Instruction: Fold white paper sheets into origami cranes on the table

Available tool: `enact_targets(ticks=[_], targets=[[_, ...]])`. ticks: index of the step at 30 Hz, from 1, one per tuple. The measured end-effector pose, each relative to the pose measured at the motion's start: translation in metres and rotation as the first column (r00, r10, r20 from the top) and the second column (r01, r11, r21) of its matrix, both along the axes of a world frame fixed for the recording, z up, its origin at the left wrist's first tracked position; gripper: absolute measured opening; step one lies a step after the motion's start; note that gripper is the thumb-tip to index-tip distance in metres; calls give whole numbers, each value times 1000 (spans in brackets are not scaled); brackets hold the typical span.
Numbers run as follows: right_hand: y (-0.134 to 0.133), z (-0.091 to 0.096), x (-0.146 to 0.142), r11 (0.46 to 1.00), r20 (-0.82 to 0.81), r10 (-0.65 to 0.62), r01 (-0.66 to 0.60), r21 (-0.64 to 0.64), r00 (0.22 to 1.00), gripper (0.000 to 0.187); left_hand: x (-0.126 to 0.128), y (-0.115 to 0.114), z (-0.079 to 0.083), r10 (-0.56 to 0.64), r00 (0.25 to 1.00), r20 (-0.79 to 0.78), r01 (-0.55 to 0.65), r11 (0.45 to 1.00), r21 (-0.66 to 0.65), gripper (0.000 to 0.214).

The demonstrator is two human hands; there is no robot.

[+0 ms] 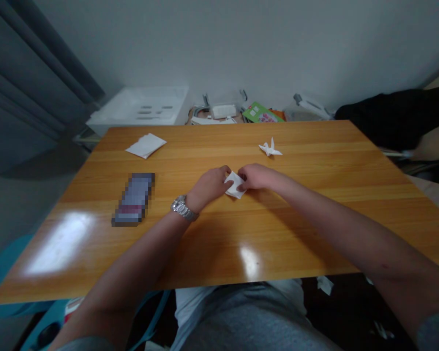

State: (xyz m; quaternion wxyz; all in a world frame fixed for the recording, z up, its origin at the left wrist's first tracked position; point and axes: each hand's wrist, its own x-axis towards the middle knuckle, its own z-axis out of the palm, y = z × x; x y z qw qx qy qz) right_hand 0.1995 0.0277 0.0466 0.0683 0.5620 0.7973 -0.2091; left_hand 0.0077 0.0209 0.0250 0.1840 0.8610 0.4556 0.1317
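Near the middle of the wooden table [201, 253], a small folded square of white paper [235, 187] is held between both hands. My left hand [212, 184] grips its left side, thumb on top; a metal watch is on that wrist. My right hand [255, 177] pinches the right side, its thumb and fingertips pressed on the paper. The undersides of the fingers are hidden. Beyond my right hand stands a folded white paper crane [270, 147]. Some flat white sheets [147, 146] lie at the far left of the table.
A phone-like device [133, 200], blurred by pixels, lies on the left. Behind the table are a white plastic tray [139, 105], a green booklet [262, 113] and a black cloth [391, 117]. A blue chair [9, 258] stands at lower left; paper scraps [325, 285] lie below the front edge.
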Motion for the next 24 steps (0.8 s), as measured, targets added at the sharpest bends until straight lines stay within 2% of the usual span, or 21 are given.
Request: enact_targets(ticks=[4, 10, 19, 24], targets=[[5, 5, -4, 999, 86, 34, -32, -24, 996, 27, 2, 8, -2, -9, 997, 72, 10, 1000, -22, 29], [6, 3, -2, 999, 112, 42, -40, -20, 993, 33, 4, 21, -5, 8, 990, 140, 9, 993, -121, 22], [2, 1, 0, 1000, 113, 9, -8, -16, 994, 32, 0, 28, -5, -65, 987, 149, 89, 984, -155, 26], [0, 3, 0, 1000, 111, 13, -12, -11, 994, 31, -2, 21, -1, -48, 997, 64, 55, 992, -114, 17]])
